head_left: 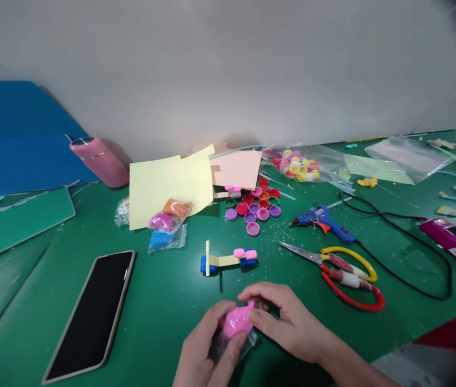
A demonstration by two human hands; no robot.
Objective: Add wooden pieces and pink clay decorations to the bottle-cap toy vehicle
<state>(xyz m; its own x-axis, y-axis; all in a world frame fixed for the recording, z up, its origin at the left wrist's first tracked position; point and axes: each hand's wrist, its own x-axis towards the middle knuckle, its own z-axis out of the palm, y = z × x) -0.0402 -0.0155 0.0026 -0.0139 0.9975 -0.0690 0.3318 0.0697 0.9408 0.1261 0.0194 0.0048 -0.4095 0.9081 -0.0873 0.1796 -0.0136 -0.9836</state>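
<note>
My left hand (207,344) grips a lump of pink modelling clay (237,321) in a clear plastic bag (247,346), thumb in front and fingers behind. My right hand (282,317) is closed at the lump's right edge, thumb and fingers on a small pink bit that sticks up there. Just beyond my hands stands a small model (228,260) made of a pale yellow strip, blue blocks at both ends and pink pieces on the right end. Small bags of orange clay (177,208), purple clay (161,221) and blue clay (162,239) lie to the left.
A phone (91,317) lies at the left, a pink bottle (101,161) behind it. Several bottle caps (253,229) are scattered mid-table before yellow card (155,185). Scissors (344,274) and a corded blue glue gun (324,220) lie at the right, near a purple power strip (451,241).
</note>
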